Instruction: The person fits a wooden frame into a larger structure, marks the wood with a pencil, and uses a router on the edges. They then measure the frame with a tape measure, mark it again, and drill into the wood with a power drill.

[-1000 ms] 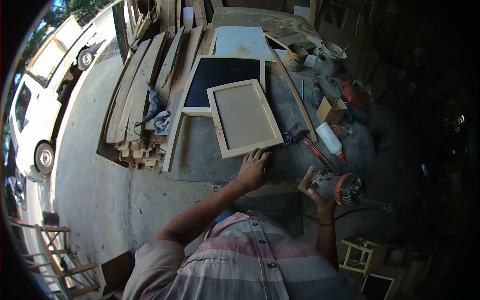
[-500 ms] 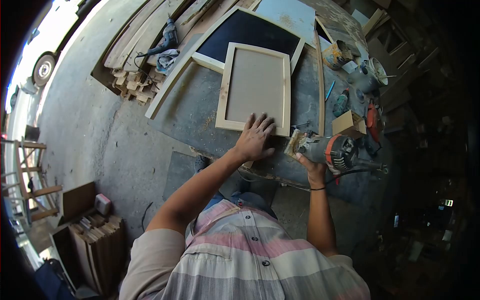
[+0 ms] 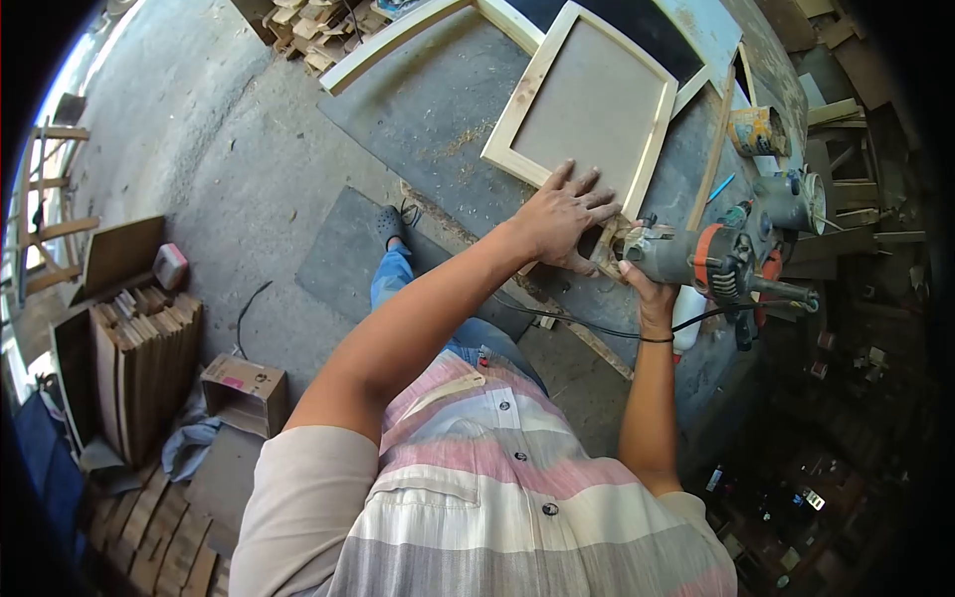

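A pale wooden frame with a grey-beige inset panel lies on the dark workbench. My left hand rests on its near rail, fingers spread and palm down. In my right hand is a trim router with a grey body and an orange ring, lying on its side. The router's base meets the near right corner of the frame, close to my left hand. Whether the bit touches the wood is hidden. A black cord trails from the tool across my right wrist.
A larger curved frame lies beyond, partly under the panelled one. Right of them are a wooden strip, a yellow can, a blue pen and a grey pot. Stacked boards stand on the floor at left.
The router has come left against the frame's near corner, and my hands are closer together. My view has turned, so the bench and frame appear tilted and further right.
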Motion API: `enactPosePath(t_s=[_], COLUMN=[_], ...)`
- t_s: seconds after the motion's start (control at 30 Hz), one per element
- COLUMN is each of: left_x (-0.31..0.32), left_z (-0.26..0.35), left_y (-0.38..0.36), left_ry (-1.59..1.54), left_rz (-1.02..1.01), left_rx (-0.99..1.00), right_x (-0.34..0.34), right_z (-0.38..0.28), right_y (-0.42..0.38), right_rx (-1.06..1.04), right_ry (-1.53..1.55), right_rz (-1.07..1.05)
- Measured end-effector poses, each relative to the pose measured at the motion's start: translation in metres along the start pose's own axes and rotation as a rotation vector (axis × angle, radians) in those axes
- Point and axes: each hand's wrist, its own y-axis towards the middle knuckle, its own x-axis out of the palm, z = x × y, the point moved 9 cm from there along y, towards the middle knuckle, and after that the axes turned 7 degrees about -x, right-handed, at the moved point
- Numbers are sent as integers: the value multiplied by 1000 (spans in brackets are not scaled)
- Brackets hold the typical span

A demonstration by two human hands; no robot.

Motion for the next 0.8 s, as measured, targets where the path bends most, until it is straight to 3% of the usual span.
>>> enactPosePath(t_s=[0.17, 0.23, 0.27, 0.37, 0.47, 0.67, 0.8], left_x=[-12, -9, -6, -1, 10, 12, 14], left_z=[0, -2, -6, -4, -2, 2, 0], left_y=[8, 17, 20, 32, 37, 40, 42], left_ry=[5, 49, 40, 144, 151, 198, 183], left_rz=[-40, -312, -312, -86, -132, -218, -156], left_rx=[-1, -35, -37, 218, 279, 287, 246], right_x=[6, 4, 2, 6, 9, 11, 10], right_z=[-7, -1, 2, 0, -3, 1, 7], right_y=[4, 5, 4, 5, 8, 7, 6], right_rx=[-20, -16, -13, 13, -16, 13, 7], right_ry=[-67, -72, -73, -18, -37, -111, -104], right_rz=[-45, -44, -41, -10, -8, -10, 17])
